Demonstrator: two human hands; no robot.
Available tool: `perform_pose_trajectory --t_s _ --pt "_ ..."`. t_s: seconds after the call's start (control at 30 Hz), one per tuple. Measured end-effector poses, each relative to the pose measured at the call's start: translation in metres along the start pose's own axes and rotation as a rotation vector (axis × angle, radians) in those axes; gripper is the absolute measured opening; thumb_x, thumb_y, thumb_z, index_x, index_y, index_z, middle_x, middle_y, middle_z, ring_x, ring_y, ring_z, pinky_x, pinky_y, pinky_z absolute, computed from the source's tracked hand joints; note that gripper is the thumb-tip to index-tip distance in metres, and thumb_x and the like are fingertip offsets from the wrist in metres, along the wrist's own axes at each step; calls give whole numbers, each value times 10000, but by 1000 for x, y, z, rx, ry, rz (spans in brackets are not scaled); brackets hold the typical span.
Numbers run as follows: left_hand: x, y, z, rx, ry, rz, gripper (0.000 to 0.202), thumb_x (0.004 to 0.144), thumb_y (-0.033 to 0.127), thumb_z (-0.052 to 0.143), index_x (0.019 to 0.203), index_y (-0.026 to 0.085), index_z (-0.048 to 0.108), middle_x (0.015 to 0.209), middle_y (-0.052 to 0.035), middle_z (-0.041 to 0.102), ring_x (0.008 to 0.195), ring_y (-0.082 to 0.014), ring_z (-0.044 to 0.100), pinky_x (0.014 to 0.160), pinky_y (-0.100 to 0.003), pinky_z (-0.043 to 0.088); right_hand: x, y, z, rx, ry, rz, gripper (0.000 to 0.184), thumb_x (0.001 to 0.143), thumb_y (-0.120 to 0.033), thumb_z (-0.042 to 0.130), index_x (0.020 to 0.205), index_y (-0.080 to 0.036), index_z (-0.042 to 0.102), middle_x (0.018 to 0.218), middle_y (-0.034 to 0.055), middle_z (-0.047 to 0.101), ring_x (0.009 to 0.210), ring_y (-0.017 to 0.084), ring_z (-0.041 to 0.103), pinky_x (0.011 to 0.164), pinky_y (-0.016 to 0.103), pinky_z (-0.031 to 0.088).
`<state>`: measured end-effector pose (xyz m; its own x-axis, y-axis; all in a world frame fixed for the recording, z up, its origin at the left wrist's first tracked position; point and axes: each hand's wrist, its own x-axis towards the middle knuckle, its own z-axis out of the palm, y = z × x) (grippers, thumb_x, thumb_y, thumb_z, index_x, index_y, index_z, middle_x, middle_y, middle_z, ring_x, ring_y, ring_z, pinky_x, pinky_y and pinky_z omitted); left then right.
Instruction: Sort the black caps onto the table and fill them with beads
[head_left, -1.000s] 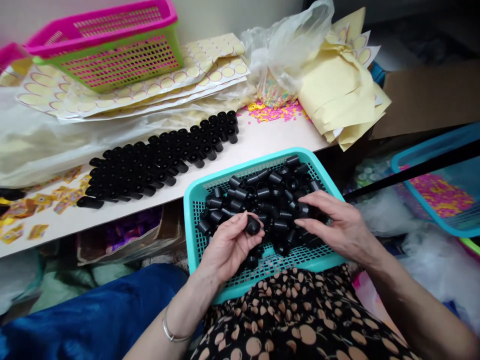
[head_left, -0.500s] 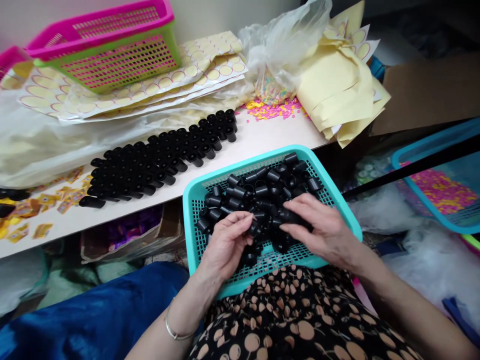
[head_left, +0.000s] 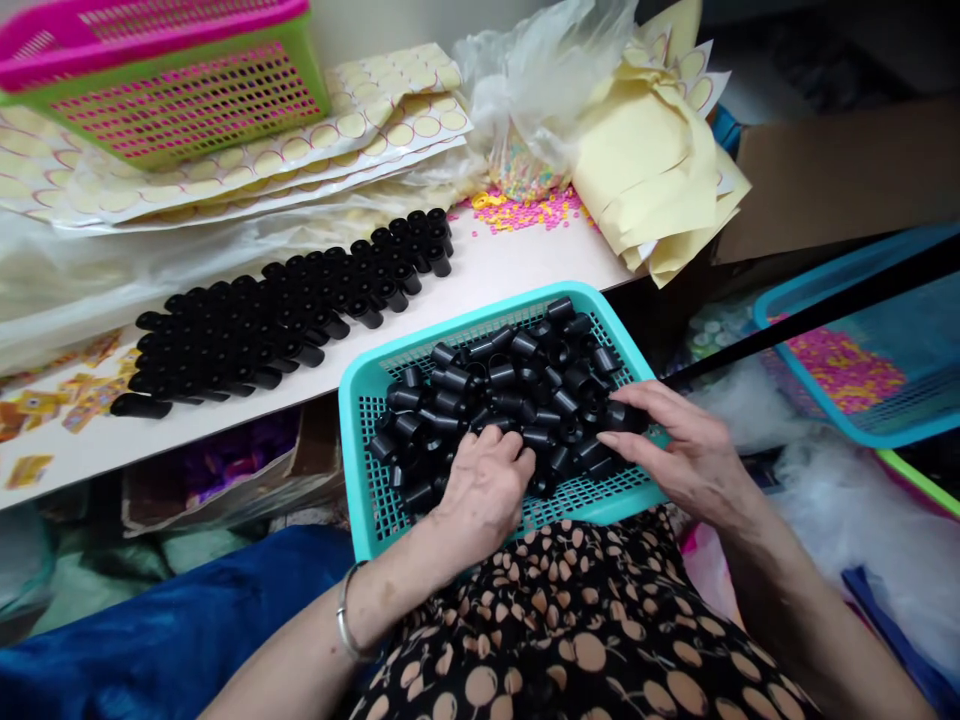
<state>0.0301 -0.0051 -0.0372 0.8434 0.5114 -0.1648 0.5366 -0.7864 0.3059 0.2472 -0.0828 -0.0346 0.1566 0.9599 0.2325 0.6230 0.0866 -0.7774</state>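
Note:
On my lap rests a turquoise plastic basket point(head_left: 351, 440) full of loose, hollow black plastic caps point(head_left: 501, 374). My left hand point(head_left: 486, 485) reaches over the basket's near side, its fingers curled down among the caps; the fingertips are hidden, so what they grip does not show. Toward the basket's right side, my right hand point(head_left: 686, 445) has a black cap point(head_left: 625, 416) between thumb and fingers. Rows of black caps point(head_left: 285, 305) stand upright, packed close together, on the white table point(head_left: 525, 265) beyond.
A pink and green basket point(head_left: 187, 100) sits on sticker sheets point(head_left: 397, 128) at the back. Small pink and yellow pieces point(head_left: 525, 210) lie by a plastic bag point(head_left: 540, 70). A blue basket point(head_left: 900, 440) stands at right, a cardboard box point(head_left: 300, 470) under the table.
My left hand has turned palm-down, its fingers lowered among the caps. My right hand has moved right, away from the left hand. The view has shifted slightly.

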Motion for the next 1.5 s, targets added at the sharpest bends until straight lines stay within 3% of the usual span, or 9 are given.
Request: perform_pose_trajectory --t_s 0.17,0.4,0.53,0.63,0.93,1.07,1.2,1.33,1.5 --pt "13 -1 8 50 -5 76 114 798 145 497 852 150 597 856 -99 604 822 -239 484 701 -389 371 -3 1 5 72 -30 10 233 803 -256 643 1023 -213 578 943 48 604 865 193 590 757 314 495" --pt "0 -22 -9 -494 273 -63 239 786 128 528 1006 179 604 919 -50 636 804 -169 533 743 -309 422 -3 -7 11 195 -147 -3 208 812 -194 622 1017 -205 588 943 44 604 868 179 579 769 303 481" --pt "4 -11 -7 -146 -12 88 315 718 158 591 1033 157 602 1011 -85 630 901 -241 488 743 -372 391 1 -9 18 195 -155 -24 243 807 -176 619 1045 -201 579 931 41 594 856 175 570 752 299 475" --pt "12 -3 0 31 -78 58 249 737 179 582 984 153 597 938 -80 627 882 -251 474 698 -374 366 1 -8 23 184 -152 -47 252 804 -177 626 1050 -192 574 937 43 592 867 173 568 757 292 471" --pt "0 -27 -23 -78 -268 132 147 766 106 461 666 162 552 819 -49 614 804 -181 528 765 -317 418 -4 0 4 119 -27 167 276 833 -332 599 1076 -214 545 1090 58 592 994 204 567 870 333 453" --pt "-3 -21 -20 -45 -230 34 337 804 82 375 1065 150 576 1132 -110 603 1006 -219 552 905 -362 417 -3 -6 6 -39 -218 357 338 862 -440 503 1111 -212 482 1199 96 554 1078 249 541 898 389 441" --pt "8 -10 -4 -82 -318 -122 627 767 111 413 1376 31 285 1402 -254 373 1243 -329 434 1006 -458 353 13 -16 19 -204 -355 326 243 862 -411 459 934 -180 488 1132 142 535 1120 289 486 934 417 391" --pt "25 -12 7 -406 -282 -340 671 770 173 422 1397 53 216 1327 -232 457 1171 -309 504 949 -402 411 42 -15 21 -112 -467 410 243 833 -435 480 806 -196 443 896 62 533 852 220 527 744 344 416" --pt "30 -17 18 -680 -64 -492 621 671 103 471 1285 131 379 1129 -137 584 999 -246 562 858 -344 436 57 -8 28 297 -486 589 289 795 -471 529 741 -203 433 714 -32 459 683 137 447 590 259 339"
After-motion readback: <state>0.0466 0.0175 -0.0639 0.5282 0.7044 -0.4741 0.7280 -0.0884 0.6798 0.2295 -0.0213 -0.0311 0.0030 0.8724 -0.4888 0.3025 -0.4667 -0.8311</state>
